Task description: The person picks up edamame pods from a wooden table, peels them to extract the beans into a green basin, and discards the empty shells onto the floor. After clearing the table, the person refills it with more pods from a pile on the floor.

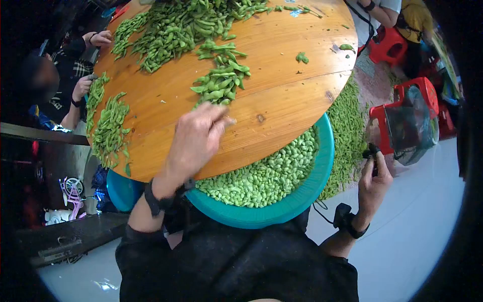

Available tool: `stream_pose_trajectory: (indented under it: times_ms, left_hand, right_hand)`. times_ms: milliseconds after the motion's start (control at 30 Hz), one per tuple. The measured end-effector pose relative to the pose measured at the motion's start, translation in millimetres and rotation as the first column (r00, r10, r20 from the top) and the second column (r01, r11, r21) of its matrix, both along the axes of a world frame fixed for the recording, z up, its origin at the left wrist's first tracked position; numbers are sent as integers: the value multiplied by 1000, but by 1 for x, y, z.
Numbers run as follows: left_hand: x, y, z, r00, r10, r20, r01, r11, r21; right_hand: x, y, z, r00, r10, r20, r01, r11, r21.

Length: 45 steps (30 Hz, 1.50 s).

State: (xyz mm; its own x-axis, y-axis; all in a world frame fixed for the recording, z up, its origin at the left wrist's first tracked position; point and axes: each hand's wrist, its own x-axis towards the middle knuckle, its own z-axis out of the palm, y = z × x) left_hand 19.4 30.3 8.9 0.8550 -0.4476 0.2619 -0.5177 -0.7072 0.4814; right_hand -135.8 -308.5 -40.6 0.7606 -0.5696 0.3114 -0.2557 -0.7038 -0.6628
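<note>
My left hand [195,133] reaches over the wooden table at the near end of a small heap of green soybean pods [221,80]. Its fingers are bent and slightly blurred, with the thumb apart from them; nothing shows between them. Out to the right, past the table edge, my right hand [375,183] has thumb and finger pressed together at a small black thing [371,151], whose kind I cannot make out. Below the table edge stands a teal basin [326,151] holding many shelled green soybeans [256,181].
The round wooden table [287,75] carries a large pod pile [186,30] and smaller heaps at left. Pods or shells [344,131] cover the floor at right, beside red stools [427,95] and a dark mesh basket [410,126]. Another person's hand [82,88] is at the left edge.
</note>
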Motion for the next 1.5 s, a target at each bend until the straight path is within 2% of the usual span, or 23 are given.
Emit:
stream_pose_trajectory:
  times_ms: [33,100,200,300,400,433,500,533,600,633,733,767,800,867,933,967,1000,1033,1133,1233,1333,1467,1500]
  left_hand:
    - [9,-1,-4,1000,2,2,-2,1000,1]
    - [22,-4,-10,995,94,26,-97,989,110]
    - [31,-4,-19,994,85,73,-98,975,202]
    - [32,0,-20,993,20,113,-36,990,136]
    - [15,-6,-7,996,28,81,-31,999,34]
    - [8,-8,-1,997,21,78,-23,999,33]
    - [-10,-13,9,947,-26,-321,-5,995,-96]
    - [-19,-16,11,947,-32,-321,0,995,-97]
    - [-36,-22,12,744,-150,-651,-4,974,-228]
    - [-42,-24,9,742,-156,-652,1,973,-231]
    - [-55,-21,-12,581,-364,-728,-135,839,-527]
    - [-59,-20,-17,579,-364,-729,-137,838,-528]
    - [-62,-20,-21,597,-385,-704,-165,799,-578]
    - [-69,-25,-29,615,-404,-677,-194,755,-627]
    - [-75,-31,-35,799,-341,-494,-178,651,-738]
    - [-74,-31,-35,799,-341,-496,-181,650,-738]
    - [-74,-30,-34,862,-287,-417,-83,732,-676]
    - [-74,-29,-34,913,-244,-326,4,805,-593]
    - [-72,-29,-28,900,-210,-383,-8,870,-494]
    - [-73,-29,-31,874,-224,-432,-27,864,-502]
    - [-80,-31,-37,831,-184,-524,-155,829,-538]
    - [-77,-30,-27,852,-146,-503,-93,903,-420]
    - [-76,-29,-24,755,-184,-629,-148,887,-437]
  right_hand:
    - [-1,-1,3,997,-46,-63,50,997,59]
    - [-2,0,-7,998,-40,-41,41,999,31]
    - [1,9,-8,1000,-6,-10,6,1000,22]
    - [10,27,-1,998,59,12,-59,997,53]
    - [17,48,8,966,243,84,-251,963,102]
    - [20,60,15,957,276,85,-288,934,212]
    - [21,79,18,914,402,60,-395,844,362]
    - [25,90,21,873,476,105,-472,772,427]
    - [33,109,15,774,596,214,-618,634,466]
    - [34,115,22,756,636,156,-598,575,558]
    - [37,126,19,755,623,204,-600,533,597]
    - [36,126,19,771,606,194,-536,455,711]
    - [36,127,20,786,591,181,-461,365,809]
    - [35,127,21,801,572,178,-405,297,865]
    - [33,126,20,814,554,171,-345,224,912]
    - [32,126,18,821,544,171,-313,180,932]
    - [31,126,16,829,533,170,-282,134,950]
    - [31,125,17,830,532,168,-279,135,951]
    - [30,125,17,824,545,155,-248,101,963]
    - [29,124,14,822,543,171,-257,85,963]
    - [29,125,15,810,555,190,-324,154,933]
    - [27,121,9,756,617,219,-459,262,849]
    - [27,120,9,743,636,207,-485,300,821]
